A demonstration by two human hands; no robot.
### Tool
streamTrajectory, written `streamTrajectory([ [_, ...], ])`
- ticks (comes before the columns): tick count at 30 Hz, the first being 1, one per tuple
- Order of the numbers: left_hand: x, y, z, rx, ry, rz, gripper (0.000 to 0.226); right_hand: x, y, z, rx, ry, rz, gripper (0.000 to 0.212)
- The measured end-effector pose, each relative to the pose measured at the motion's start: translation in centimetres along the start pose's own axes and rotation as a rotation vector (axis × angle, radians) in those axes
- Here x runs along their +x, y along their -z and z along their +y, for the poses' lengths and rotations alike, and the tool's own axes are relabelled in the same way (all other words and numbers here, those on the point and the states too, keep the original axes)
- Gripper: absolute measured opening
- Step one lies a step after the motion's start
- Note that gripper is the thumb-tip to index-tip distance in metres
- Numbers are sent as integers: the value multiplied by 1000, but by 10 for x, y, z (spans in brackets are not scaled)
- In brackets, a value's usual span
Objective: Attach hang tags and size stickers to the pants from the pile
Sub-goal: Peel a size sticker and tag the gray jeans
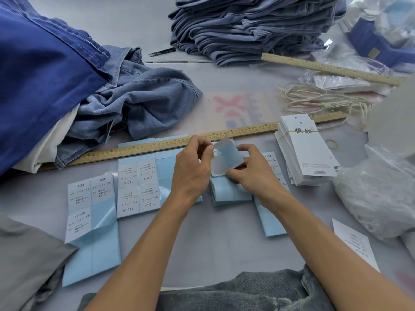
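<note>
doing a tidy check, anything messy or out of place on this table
Mostly orderly. One pair of jeans lies crumpled at the left beside the neat folded stack, and the XS sticker sheet sits askew with a lifted corner. Both hands are peeling a sticker backing.

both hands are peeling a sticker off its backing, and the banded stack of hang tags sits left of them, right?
Not quite: the head view shows the banded stack of hang tags right of the hands. The left hand and right hand do peel a sticker.

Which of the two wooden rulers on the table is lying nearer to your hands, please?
The long ruler running just beyond both hands; the other ruler lies farther back by the folded pants stack.
</note>
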State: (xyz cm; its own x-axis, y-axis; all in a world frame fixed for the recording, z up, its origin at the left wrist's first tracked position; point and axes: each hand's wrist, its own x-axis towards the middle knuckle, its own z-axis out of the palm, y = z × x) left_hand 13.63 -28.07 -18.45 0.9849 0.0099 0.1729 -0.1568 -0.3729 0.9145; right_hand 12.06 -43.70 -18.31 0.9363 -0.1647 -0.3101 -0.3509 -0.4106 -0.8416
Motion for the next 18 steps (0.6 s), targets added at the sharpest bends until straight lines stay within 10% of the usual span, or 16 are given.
streamTrajectory([
  [18, -2, 4, 7, -137, -24, 73, 16, -13, 34, -30, -415, 107, 128, 50],
])
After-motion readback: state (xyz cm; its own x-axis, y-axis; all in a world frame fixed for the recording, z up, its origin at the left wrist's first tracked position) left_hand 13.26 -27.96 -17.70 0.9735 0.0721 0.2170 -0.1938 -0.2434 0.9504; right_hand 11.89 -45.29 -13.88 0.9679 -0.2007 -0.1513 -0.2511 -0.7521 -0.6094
